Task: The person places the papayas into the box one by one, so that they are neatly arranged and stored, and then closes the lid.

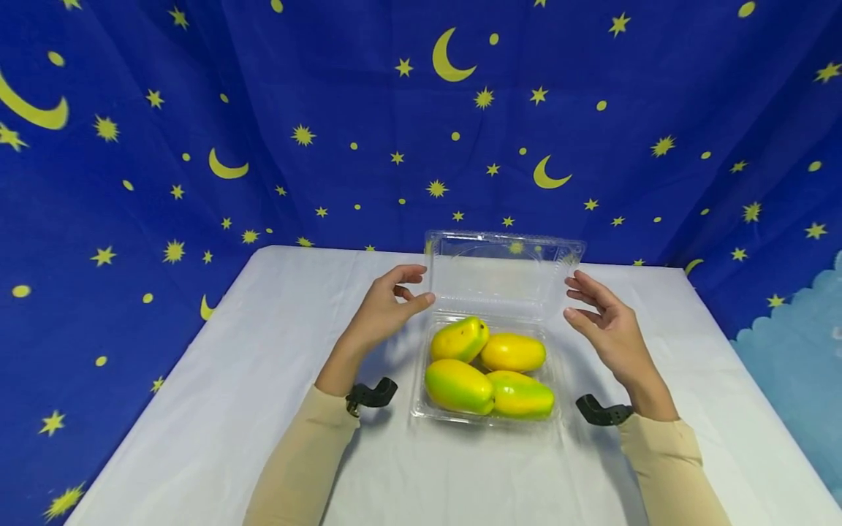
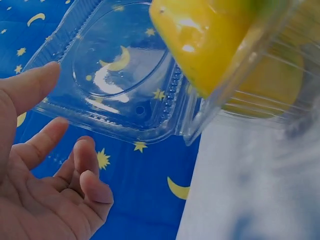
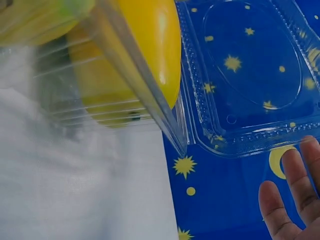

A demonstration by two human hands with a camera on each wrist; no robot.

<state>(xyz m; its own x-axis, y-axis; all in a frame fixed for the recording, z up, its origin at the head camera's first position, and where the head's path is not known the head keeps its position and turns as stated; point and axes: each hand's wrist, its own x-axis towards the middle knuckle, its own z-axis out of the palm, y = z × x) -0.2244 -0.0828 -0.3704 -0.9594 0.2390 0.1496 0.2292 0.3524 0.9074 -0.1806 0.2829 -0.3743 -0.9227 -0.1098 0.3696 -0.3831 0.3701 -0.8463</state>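
Several yellow-green mangoes (image 1: pixel 458 386) lie in the base of a clear plastic clamshell box (image 1: pixel 421 414). Its hinged lid (image 1: pixel 493 281) stands raised at the far side. At the lid's left edge is my left hand (image 1: pixel 388 307), thumb apart from loosely bent fingers. My right hand (image 1: pixel 612 329) is at the lid's right edge, fingers spread and slightly bent. In the left wrist view the thumb and a fingertip come up to the lid (image 2: pixel 120 65); whether they touch it I cannot tell. Fingertips in the right wrist view overlap the rim of the lid (image 3: pixel 250 145).
A white cloth (image 1: pixel 217 409) covers the table under the box. Behind it hangs a blue curtain (image 1: pixel 355 88) with yellow moons and stars. Each wrist wears a black camera mount (image 1: pixel 375 394), close to the box's sides.
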